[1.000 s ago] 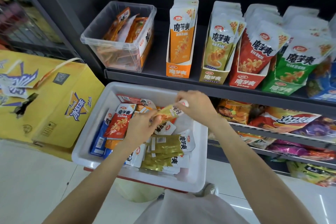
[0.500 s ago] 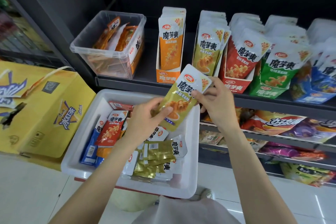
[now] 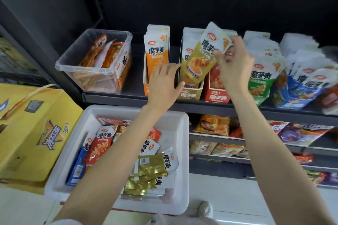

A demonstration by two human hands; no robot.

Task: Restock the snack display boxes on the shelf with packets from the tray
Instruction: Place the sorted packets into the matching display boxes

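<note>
My right hand (image 3: 233, 65) pinches an olive-green snack packet (image 3: 201, 60) by its white top, and the packet's lower end dips into the olive display box (image 3: 190, 93) on the shelf. Open, with its fingers spread, my left hand (image 3: 165, 83) reaches toward that box's left front corner, level with the packet's lower end. The white tray (image 3: 181, 151) below holds several loose packets, red, blue and gold. Orange (image 3: 146, 86), red (image 3: 216, 97), green (image 3: 259, 97) and blue (image 3: 292, 102) display boxes stand in the same row.
A clear plastic tub (image 3: 95, 78) with orange packets sits at the shelf's left end. A yellow carton (image 3: 36, 129) stands left of the tray. Lower shelves (image 3: 274, 144) on the right carry other snack bags. The floor is white tile.
Both hands rose from the tray to the shelf. My left hand let go of the olive packet, and my right hand carried it up into the olive box.
</note>
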